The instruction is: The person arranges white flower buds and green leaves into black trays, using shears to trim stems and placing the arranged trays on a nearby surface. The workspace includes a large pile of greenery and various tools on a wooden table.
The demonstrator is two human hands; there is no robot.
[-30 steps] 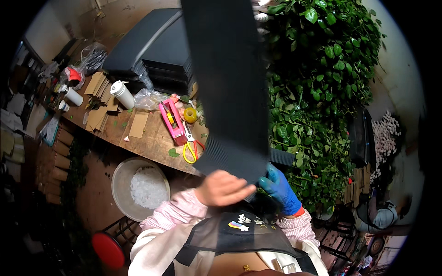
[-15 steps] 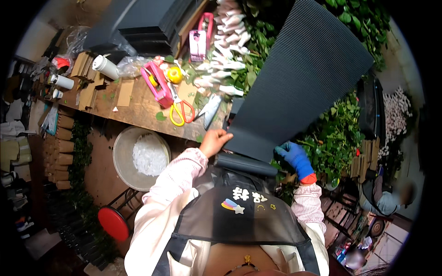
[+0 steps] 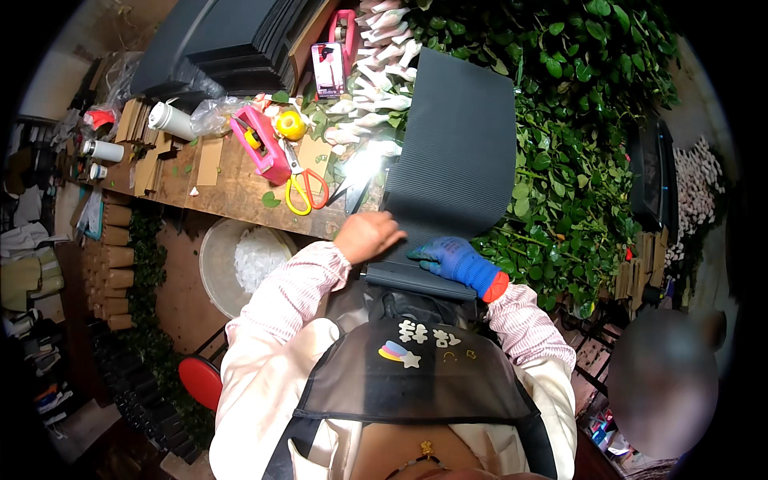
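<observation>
A dark corrugated sheet point(image 3: 454, 152) lies flat on the wooden table point(image 3: 232, 192), reaching away over green leaves, its near end bent over the table edge. My bare left hand point(image 3: 366, 236) presses on the sheet's near left corner, fingers together. My right hand point(image 3: 448, 258), in a blue glove, rests flat on the sheet's near edge, fingers spread. White wrapped flower buds point(image 3: 374, 48) lie just left of the sheet.
Red-handled scissors point(image 3: 302, 186), a pink tape dispenser point(image 3: 262, 144) and a yellow roll point(image 3: 291, 125) lie left of my hands. A stack of dark sheets point(image 3: 232, 36) sits at the back. A white bucket point(image 3: 240, 260) stands under the table. Green foliage point(image 3: 584, 136) fills the right.
The sheet was held upright in front of me, then came down flat onto the table. Both hands moved from gripping its lower edge to pressing on its near end.
</observation>
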